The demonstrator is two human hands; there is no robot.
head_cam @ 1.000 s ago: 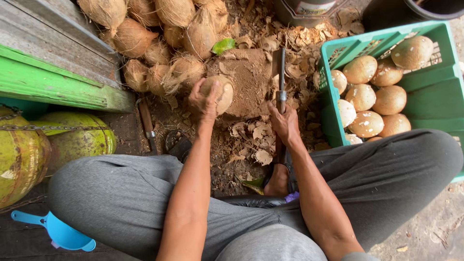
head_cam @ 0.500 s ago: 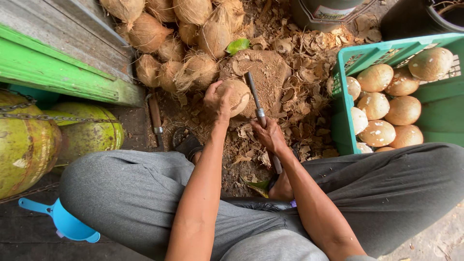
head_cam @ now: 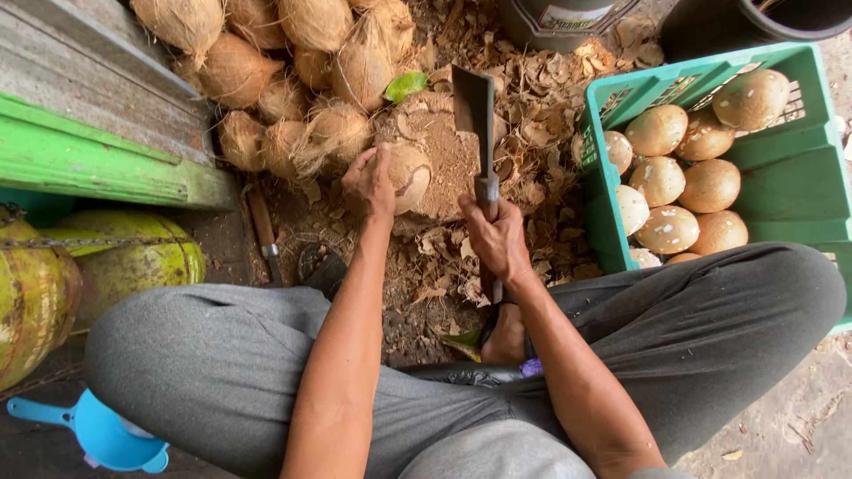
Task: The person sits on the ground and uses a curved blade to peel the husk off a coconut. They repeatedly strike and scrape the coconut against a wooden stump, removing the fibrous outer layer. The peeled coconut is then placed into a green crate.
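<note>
My left hand (head_cam: pixel 371 182) grips a brown, partly husked coconut (head_cam: pixel 410 174) and presses it onto a worn wooden chopping block (head_cam: pixel 448 160). My right hand (head_cam: pixel 497 239) is closed around the handle of a broad-bladed cleaver (head_cam: pixel 475 111). Its blade points away from me, raised just right of the coconut and over the block. I sit with my knees apart in grey trousers, and the block is between them on the ground.
A heap of husked coconuts (head_cam: pixel 293 62) lies behind the block. A green plastic crate (head_cam: pixel 781 177) at right holds several peeled coconuts (head_cam: pixel 679 182). Dry husk scraps (head_cam: pixel 541 133) cover the ground. Green coconuts (head_cam: pixel 115 262), a green plank (head_cam: pixel 98 164), a blue funnel (head_cam: pixel 111 435) and a second knife (head_cam: pixel 264 231) are at left.
The cleaver has swung from lying tilted against the coconut to standing raised with its blade upright, right of the coconut. My left hand keeps hold of the coconut on the block.
</note>
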